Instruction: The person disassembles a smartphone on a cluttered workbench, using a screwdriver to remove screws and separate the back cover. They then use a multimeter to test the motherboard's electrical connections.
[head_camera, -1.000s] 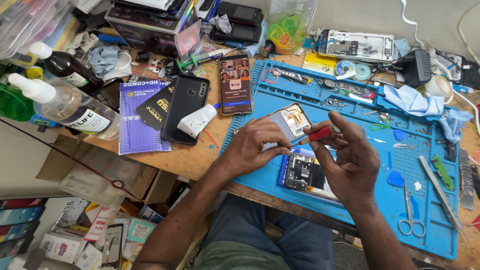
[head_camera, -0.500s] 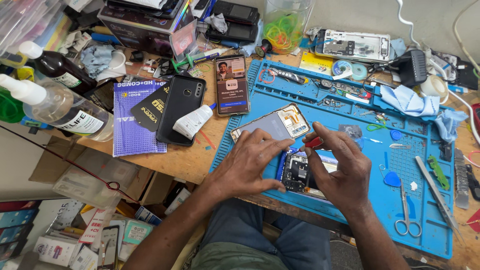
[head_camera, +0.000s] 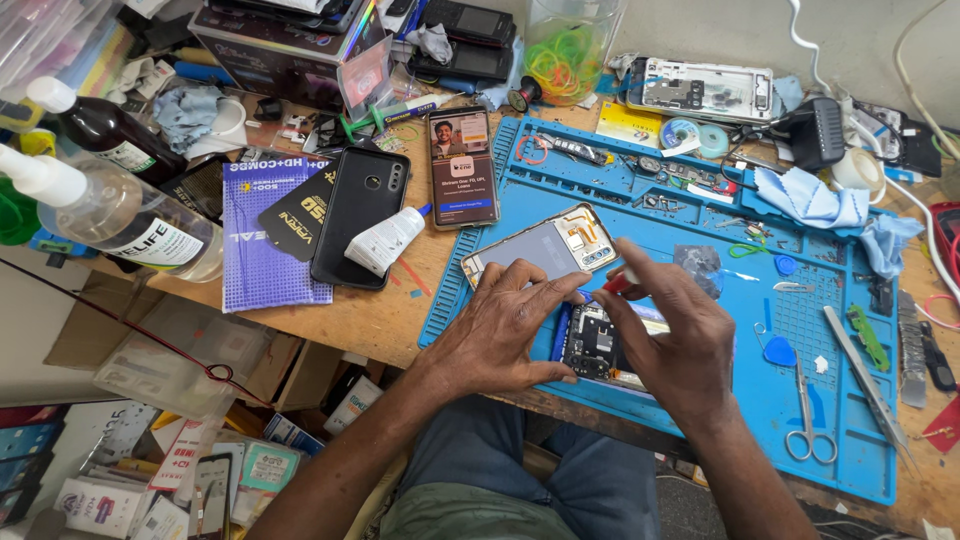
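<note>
Slippage is the chief risk as I judge it: the right hand (head_camera: 672, 335) pinches a small red-tipped tool (head_camera: 617, 284) between thumb and forefinger, right over the opened phone (head_camera: 598, 343) lying on the blue mat, and a skid of that tip could scratch the exposed board or nick a thin cable. The left hand (head_camera: 507, 325) lies flat with fingers spread, holding nothing, its fingertips pressing the near edge of the detached phone panel (head_camera: 540, 247) and the phone's left side; if that pressure lets go, the phone could shift under the tool. The panel rests just beyond the phone (its orange flex strip showing at the right end), and a heavy lean on it might bend or crack it.

Small parts sit loose in the mat's upper trays, near enough to be scattered by a sleeve or wrist.

The blue silicone work mat (head_camera: 840, 420) covers the right part of a worn wooden bench (head_camera: 370, 320). Scissors (head_camera: 806, 415) and tweezers (head_camera: 862, 375) lie to the right. A lit smartphone (head_camera: 462, 167), a black phone (head_camera: 360, 215) with a white tube (head_camera: 386, 240) on it, and a clear spray bottle (head_camera: 110, 215) crowd the left. Boxes and packets fill the floor below.
</note>
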